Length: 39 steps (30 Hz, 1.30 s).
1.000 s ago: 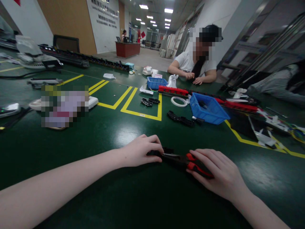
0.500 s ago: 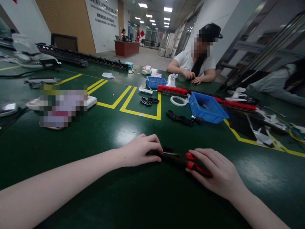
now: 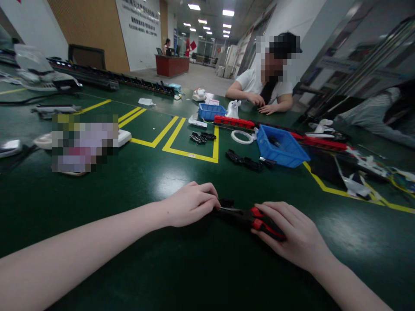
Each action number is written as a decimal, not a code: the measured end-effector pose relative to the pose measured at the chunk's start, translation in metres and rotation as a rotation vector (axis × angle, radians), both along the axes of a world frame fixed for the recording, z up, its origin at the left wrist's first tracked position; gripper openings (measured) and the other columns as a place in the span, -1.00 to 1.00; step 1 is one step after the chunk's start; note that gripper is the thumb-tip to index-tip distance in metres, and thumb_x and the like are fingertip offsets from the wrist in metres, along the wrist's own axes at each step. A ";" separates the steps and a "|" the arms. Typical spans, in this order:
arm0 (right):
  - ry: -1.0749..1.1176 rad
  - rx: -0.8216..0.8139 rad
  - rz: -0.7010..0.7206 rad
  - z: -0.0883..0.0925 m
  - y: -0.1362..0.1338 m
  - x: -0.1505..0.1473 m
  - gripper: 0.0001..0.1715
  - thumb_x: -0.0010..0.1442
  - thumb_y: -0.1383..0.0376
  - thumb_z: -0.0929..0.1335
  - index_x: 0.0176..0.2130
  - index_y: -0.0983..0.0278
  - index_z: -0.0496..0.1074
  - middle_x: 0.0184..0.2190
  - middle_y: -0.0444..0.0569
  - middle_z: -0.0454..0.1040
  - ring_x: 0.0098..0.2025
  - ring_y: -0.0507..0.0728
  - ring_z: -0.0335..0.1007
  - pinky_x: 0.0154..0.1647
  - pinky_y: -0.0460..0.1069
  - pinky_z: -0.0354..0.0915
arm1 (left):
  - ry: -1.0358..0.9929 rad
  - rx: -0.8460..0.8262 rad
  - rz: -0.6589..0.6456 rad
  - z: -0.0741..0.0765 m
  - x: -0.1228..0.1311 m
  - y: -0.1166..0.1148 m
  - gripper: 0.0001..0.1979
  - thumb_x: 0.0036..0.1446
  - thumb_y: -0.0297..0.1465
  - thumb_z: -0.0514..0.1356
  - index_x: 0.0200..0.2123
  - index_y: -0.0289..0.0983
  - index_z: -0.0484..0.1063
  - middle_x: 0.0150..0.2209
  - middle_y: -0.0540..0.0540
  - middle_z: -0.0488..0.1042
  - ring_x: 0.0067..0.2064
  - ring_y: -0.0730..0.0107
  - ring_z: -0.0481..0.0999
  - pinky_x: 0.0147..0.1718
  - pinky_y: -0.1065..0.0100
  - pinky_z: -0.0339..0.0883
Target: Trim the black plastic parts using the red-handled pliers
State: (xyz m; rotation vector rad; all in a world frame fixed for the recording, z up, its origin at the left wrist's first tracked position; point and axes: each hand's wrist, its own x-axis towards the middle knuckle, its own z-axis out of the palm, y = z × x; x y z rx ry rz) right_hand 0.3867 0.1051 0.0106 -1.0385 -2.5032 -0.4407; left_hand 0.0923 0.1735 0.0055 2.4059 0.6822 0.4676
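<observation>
Red-and-black-handled pliers [image 3: 240, 214] lie in the grip of my right hand [image 3: 292, 229], its fingers wrapped along the handles. The jaws point left and reach the fingertips of my left hand [image 3: 194, 205]. There my left thumb and fingers are pinched together on a small black part [image 3: 227, 202]. Most of that part is hidden behind the fingers, and its exact shape does not show. Whether the jaws bite on it I cannot tell.
Beyond my hands lie black clip-like pieces [image 3: 243, 160], a roll of white tape [image 3: 242, 137] and a blue bin [image 3: 282, 147]. A phone-like blurred item [image 3: 87, 147] lies to the left on the green table [image 3: 145, 268]. A person [image 3: 262, 93] sits across.
My left thumb has moved up against the fingers, closing the pinch and covering more of the black part. The pliers and my right hand have shifted very slightly left.
</observation>
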 end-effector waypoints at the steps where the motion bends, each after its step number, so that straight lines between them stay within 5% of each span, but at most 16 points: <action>1: -0.002 0.003 0.005 -0.001 0.000 0.000 -0.57 0.22 0.20 0.40 0.02 0.37 0.38 -0.16 0.16 0.53 -0.19 0.18 0.49 -0.25 0.04 0.45 | 0.000 0.000 0.004 0.000 0.000 0.000 -0.64 0.41 -0.39 -0.09 -0.14 -0.23 0.51 -0.01 -0.08 0.44 0.00 0.29 0.45 0.02 0.19 0.23; 13: -0.014 0.013 0.003 -0.001 -0.001 0.001 -0.55 0.21 0.22 0.40 0.03 0.41 0.38 -0.16 0.19 0.53 -0.18 0.20 0.48 -0.23 0.05 0.44 | 0.039 0.070 0.004 0.002 -0.001 -0.003 -0.77 0.20 -0.26 0.28 -0.10 -0.19 0.48 0.01 -0.04 0.42 -0.07 0.27 0.47 -0.08 0.22 0.29; 19: -0.008 0.013 0.004 0.000 -0.002 0.000 -0.55 0.21 0.22 0.41 0.04 0.37 0.39 -0.15 0.16 0.53 -0.16 0.20 0.49 -0.22 0.06 0.43 | 0.010 0.129 -0.013 -0.009 -0.001 0.001 -0.83 0.23 -0.32 0.26 -0.10 -0.18 0.48 -0.01 -0.04 0.42 -0.09 0.31 0.47 -0.10 0.23 0.28; 39: 0.026 -0.049 -0.009 0.000 -0.002 -0.004 -0.57 0.23 0.19 0.38 0.04 0.35 0.38 -0.15 0.15 0.54 -0.18 0.18 0.49 -0.24 0.05 0.44 | 0.005 0.114 -0.022 -0.007 -0.001 0.000 -0.85 0.24 -0.33 0.25 -0.12 -0.18 0.47 -0.03 -0.04 0.42 -0.08 0.30 0.47 -0.09 0.23 0.27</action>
